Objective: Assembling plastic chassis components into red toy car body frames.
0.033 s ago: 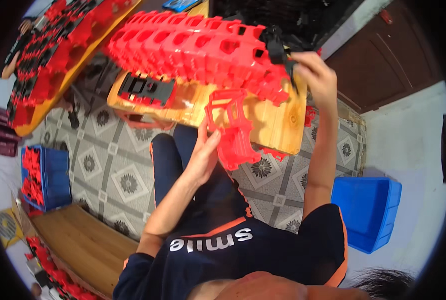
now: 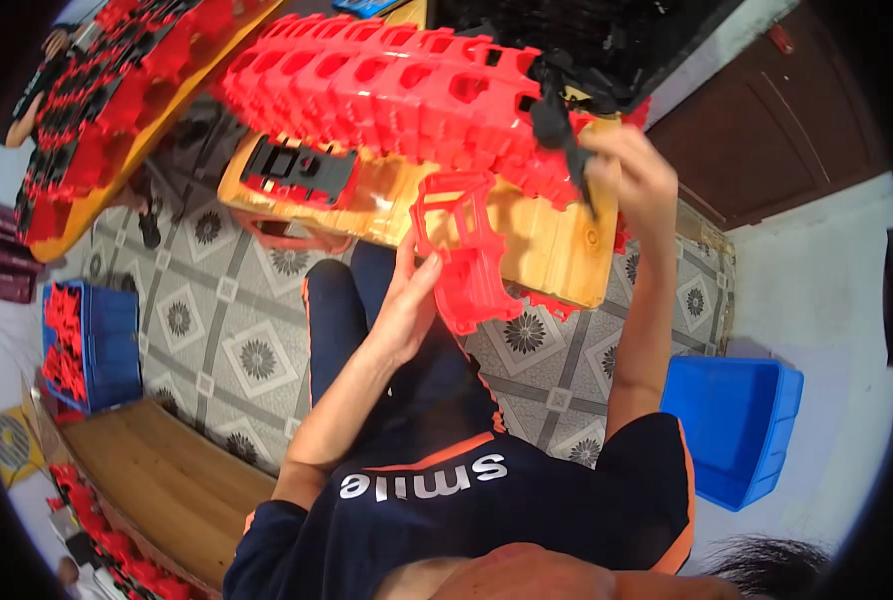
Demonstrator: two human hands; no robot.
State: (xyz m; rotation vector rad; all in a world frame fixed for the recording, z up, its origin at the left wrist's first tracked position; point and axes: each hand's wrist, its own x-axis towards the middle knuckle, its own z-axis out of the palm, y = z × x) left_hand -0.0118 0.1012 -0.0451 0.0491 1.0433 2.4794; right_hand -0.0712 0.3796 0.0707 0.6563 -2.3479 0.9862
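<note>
My left hand [image 2: 408,308] is closed around the near-left edge of a red plastic car-body shell [image 2: 474,285], an open frame held over my lap at the bench edge. At the far right end of the wooden bench [image 2: 551,255], my right hand [image 2: 641,180] is closed on a black plastic part [image 2: 556,125]; its fingers are slightly blurred. Behind both hands, a long nested row of red shells [image 2: 386,110] lies across the bench. A black chassis [image 2: 301,170] sits on a red piece toward the bench's left end.
Black parts [image 2: 596,50] are heaped behind the bench. An open blue bin [image 2: 736,420] is on my right; another blue bin [image 2: 114,350] with red pieces is at left. Far left, a second table [image 2: 131,200] carries red and black assemblies, beside another person's arm [image 2: 24,122].
My right hand has shifted slightly toward me, and the black part has swung downward with it. My left hand and the red shell have barely moved.
</note>
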